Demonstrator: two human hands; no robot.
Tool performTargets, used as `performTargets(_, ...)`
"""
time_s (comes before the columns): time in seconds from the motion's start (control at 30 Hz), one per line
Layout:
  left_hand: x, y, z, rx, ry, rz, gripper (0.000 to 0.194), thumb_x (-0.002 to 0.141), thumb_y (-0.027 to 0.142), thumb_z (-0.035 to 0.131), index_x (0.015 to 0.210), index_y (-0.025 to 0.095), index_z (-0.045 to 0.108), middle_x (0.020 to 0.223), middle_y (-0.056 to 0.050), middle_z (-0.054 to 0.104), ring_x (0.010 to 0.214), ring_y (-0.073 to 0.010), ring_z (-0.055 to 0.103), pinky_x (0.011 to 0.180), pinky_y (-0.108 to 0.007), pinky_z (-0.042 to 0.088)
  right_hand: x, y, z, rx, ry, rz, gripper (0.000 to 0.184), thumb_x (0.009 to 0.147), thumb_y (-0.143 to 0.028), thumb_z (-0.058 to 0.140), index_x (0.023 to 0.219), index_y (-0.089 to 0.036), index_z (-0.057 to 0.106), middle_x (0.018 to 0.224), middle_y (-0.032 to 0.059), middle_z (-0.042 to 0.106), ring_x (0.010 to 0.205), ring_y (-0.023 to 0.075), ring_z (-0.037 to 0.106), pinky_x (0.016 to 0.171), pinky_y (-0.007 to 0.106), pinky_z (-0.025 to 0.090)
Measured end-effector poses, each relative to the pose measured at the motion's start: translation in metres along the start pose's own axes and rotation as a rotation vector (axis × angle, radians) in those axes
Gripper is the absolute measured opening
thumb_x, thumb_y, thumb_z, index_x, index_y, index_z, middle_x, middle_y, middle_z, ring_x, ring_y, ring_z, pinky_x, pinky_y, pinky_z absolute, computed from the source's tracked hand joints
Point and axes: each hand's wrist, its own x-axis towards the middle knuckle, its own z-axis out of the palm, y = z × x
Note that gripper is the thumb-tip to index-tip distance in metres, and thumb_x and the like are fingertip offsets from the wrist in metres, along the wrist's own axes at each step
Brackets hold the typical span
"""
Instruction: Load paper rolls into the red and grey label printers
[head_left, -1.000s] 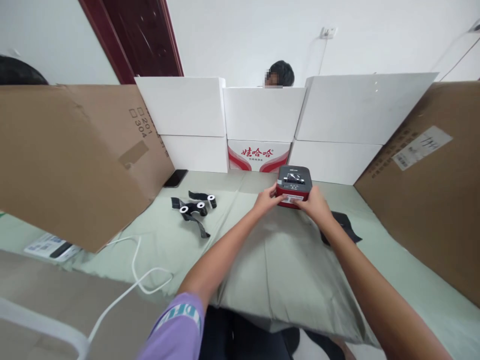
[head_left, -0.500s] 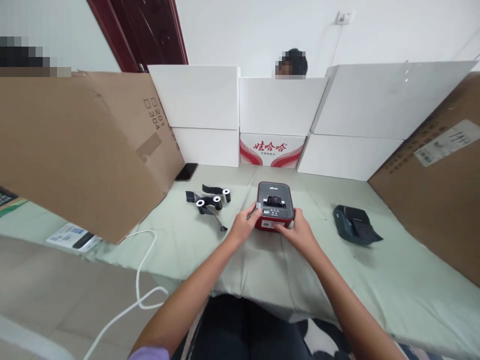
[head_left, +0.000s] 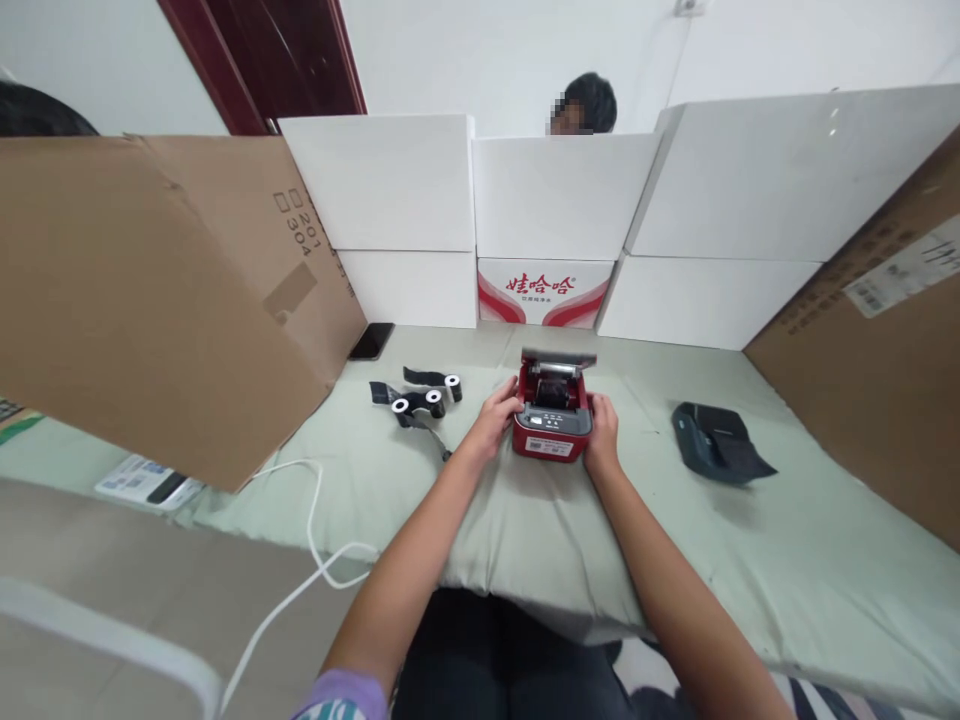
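A small red and dark grey label printer [head_left: 553, 420] sits on the cloth-covered table in front of me, its lid [head_left: 559, 358] raised at the back. Inside its bay lies a black roll [head_left: 553, 393]. My left hand [head_left: 496, 418] grips the printer's left side, with the thumb near the top edge. Against the right side, my right hand [head_left: 602, 432] is wrapped round the casing; part of its fingers is hidden. To the left lie several black rolls [head_left: 435, 403] with white cores and loose tails.
A dark device [head_left: 720, 442] with a black strip rests on the right. At the back left is a phone [head_left: 372, 341]. White boxes [head_left: 397, 185] and brown cartons [head_left: 172, 300] wall the table. A white cable [head_left: 315, 500] hangs at the front left. Beyond the boxes, a person's head shows.
The printer's lid has swung up from closed to open, showing the bay inside. My right hand has shifted from the front corner to the printer's right side. The view has moved slightly.
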Motion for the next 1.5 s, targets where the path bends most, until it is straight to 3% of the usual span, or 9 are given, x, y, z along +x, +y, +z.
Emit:
performTargets(0.3, 0.002, -0.016, -0.006, 0.134, 0.037, 0.241, 0.065, 0.080, 0.027, 0.062, 0.144, 0.018, 0.059, 0.151, -0.008, 0.057, 0.138, -0.0262, 0.054, 0.114, -0.037, 0.044, 0.002, 0.002, -0.001, -0.038, -0.008, -0.019, 0.042, 0.088, -0.062, 0.049, 0.093, -0.022, 0.062, 0.091, 0.0029, 0.065, 0.086, 0.0191, 0.059, 0.080, 0.032, 0.049)
performTargets(0.4, 0.009, -0.002, -0.008, 0.414, 0.051, 0.450, 0.043, 0.085, 0.029, 0.061, 0.125, 0.021, 0.073, 0.141, -0.006, 0.066, 0.136, -0.0251, 0.054, 0.117, -0.038, 0.041, 0.003, 0.004, -0.001, -0.057, -0.019, -0.014, 0.046, 0.087, -0.065, 0.046, 0.094, -0.022, 0.061, 0.092, 0.0028, 0.066, 0.086, 0.0193, 0.061, 0.081, 0.031, 0.049)
performTargets(0.5, 0.025, 0.026, -0.004, 0.807, 0.033, 0.487, 0.031, 0.085, 0.023, 0.060, 0.107, 0.025, 0.081, 0.119, -0.005, 0.077, 0.125, -0.0268, 0.060, 0.117, -0.044, 0.041, 0.004, 0.004, -0.002, -0.057, -0.020, 0.008, 0.046, 0.087, -0.066, 0.046, 0.093, -0.023, 0.060, 0.090, 0.0021, 0.066, 0.084, 0.0189, 0.060, 0.080, 0.031, 0.049)
performTargets(0.6, 0.040, 0.050, 0.005, 0.977, -0.139, 0.408, 0.035, 0.077, 0.011, 0.059, 0.099, 0.024, 0.083, 0.105, -0.004, 0.080, 0.112, -0.0269, 0.066, 0.109, -0.043, 0.047, 0.006, 0.003, -0.002, -0.040, -0.011, 0.023, 0.042, 0.087, -0.062, 0.047, 0.091, -0.022, 0.060, 0.088, 0.0020, 0.065, 0.082, 0.0187, 0.060, 0.080, 0.031, 0.049)
performTargets(0.77, 0.042, 0.054, 0.011, 0.658, -0.494, 0.358, 0.019, 0.074, 0.016, 0.058, 0.075, 0.015, 0.078, 0.102, -0.011, 0.080, 0.099, -0.0240, 0.073, 0.092, -0.036, 0.056, 0.010, 0.006, -0.001, -0.060, -0.004, 0.028, 0.041, 0.086, -0.061, 0.046, 0.090, -0.023, 0.059, 0.089, 0.0027, 0.067, 0.084, 0.0193, 0.060, 0.081, 0.031, 0.049)
performTargets(0.87, 0.043, 0.052, 0.007, 0.711, -0.404, 0.405, 0.022, 0.072, 0.013, 0.054, 0.071, 0.016, 0.075, 0.098, -0.010, 0.080, 0.094, -0.0221, 0.074, 0.087, -0.034, 0.056, 0.012, 0.010, 0.000, -0.062, -0.002, 0.029, 0.038, 0.087, -0.059, 0.047, 0.089, -0.023, 0.060, 0.088, 0.0020, 0.066, 0.085, 0.0192, 0.059, 0.080, 0.031, 0.047)
performTargets(1.0, 0.057, 0.060, 0.013, 1.100, -0.298, 0.437, 0.029, 0.072, 0.013, 0.061, 0.089, 0.024, 0.082, 0.097, -0.004, 0.081, 0.095, -0.0221, 0.073, 0.092, -0.032, 0.052, 0.014, 0.013, 0.000, -0.037, -0.016, 0.021, 0.035, 0.089, -0.055, 0.047, 0.092, -0.023, 0.061, 0.089, 0.0014, 0.066, 0.085, 0.0190, 0.059, 0.080, 0.030, 0.047)
performTargets(1.3, 0.068, 0.059, 0.056, 1.356, -0.241, 0.350, 0.020, 0.053, 0.005, 0.079, 0.054, 0.024, 0.074, 0.064, -0.008, 0.073, 0.100, -0.0321, 0.070, 0.102, -0.033, 0.042, 0.017, 0.015, -0.001, -0.084, -0.018, 0.003, 0.034, 0.088, -0.055, 0.046, 0.089, -0.023, 0.060, 0.089, 0.0020, 0.067, 0.086, 0.0195, 0.059, 0.084, 0.032, 0.047)
performTargets(1.5, 0.017, 0.095, 0.025, 1.302, -0.082, 0.524, 0.028, 0.070, 0.026, 0.082, 0.098, 0.027, 0.081, 0.096, -0.004, 0.078, 0.092, -0.0259, 0.069, 0.086, -0.032, 0.047, 0.016, 0.013, -0.001, -0.086, -0.021, 0.026, 0.033, 0.087, -0.053, 0.047, 0.088, -0.023, 0.060, 0.088, 0.0020, 0.066, 0.085, 0.0193, 0.058, 0.081, 0.031, 0.046)
